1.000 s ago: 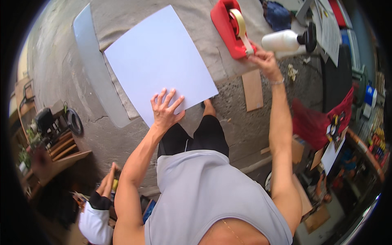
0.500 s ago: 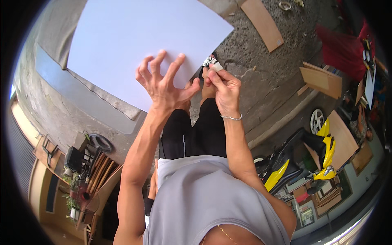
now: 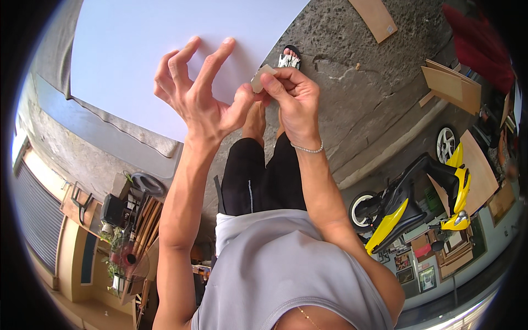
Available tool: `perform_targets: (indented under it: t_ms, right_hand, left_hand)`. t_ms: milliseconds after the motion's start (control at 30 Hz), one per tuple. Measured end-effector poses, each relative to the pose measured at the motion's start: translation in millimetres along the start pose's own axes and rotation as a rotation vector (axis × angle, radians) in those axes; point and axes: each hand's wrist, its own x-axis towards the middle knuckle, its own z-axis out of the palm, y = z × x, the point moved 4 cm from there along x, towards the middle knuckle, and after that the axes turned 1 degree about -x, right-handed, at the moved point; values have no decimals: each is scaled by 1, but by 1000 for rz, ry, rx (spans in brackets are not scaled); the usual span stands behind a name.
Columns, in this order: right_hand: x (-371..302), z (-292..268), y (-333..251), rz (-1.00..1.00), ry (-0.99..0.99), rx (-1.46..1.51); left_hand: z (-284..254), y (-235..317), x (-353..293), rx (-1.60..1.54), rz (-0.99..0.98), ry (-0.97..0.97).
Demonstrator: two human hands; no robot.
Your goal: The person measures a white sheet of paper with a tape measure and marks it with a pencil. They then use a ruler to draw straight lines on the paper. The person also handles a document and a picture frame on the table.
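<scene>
A large smooth white board (image 3: 126,66) fills the upper left. My left hand (image 3: 201,104) is spread over its near right part, the index and middle fingertips at the white surface and the thumb stretched toward my right hand. Just past the board's right edge, my right hand (image 3: 297,102) pinches a small flat beige-grey piece (image 3: 260,80) between thumb and fingers; whether it is folded sandpaper or something else I cannot make out. The left thumb tip lies close beside this piece; whether they touch is unclear.
Below the board is a grey cloth-covered surface (image 3: 129,127). My sandalled foot (image 3: 289,57) stands on rough concrete. Wooden panels (image 3: 451,85) and a yellow-black motorbike (image 3: 412,203) are at right. At left are a fan (image 3: 129,258) and upright wooden strips (image 3: 146,217).
The view has shifted, so the board sits further up and left. My right hand has turned the small piece toward the left thumb. The left fingers remain spread over the board.
</scene>
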Motion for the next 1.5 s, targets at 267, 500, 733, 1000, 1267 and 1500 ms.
perform_targets:
  t_ms: [267, 500, 733, 1000, 1267, 1500]
  right_hand:
    - [3, 0, -2, -26, 6, -111]
    - [6, 0, -4, -56, -4, -163]
    - [6, 0, -5, -64, -2, -187]
    - [5, 1, -15, -90, 117, -250]
    - [13, 1, -10, -137, 34, -117]
    - [15, 0, -1, -167, 40, -53]
  left_hand:
    - [1, 0, -1, -6, -1, 1]
    - [-1, 2, 0, 59, 18, -8]
    - [1, 2, -1, 62, 4, 10]
    - [4, 1, -2, 32, -9, 40]
    - [4, 2, -2, 35, -16, 41]
    - [4, 1, -2, 30, -13, 44]
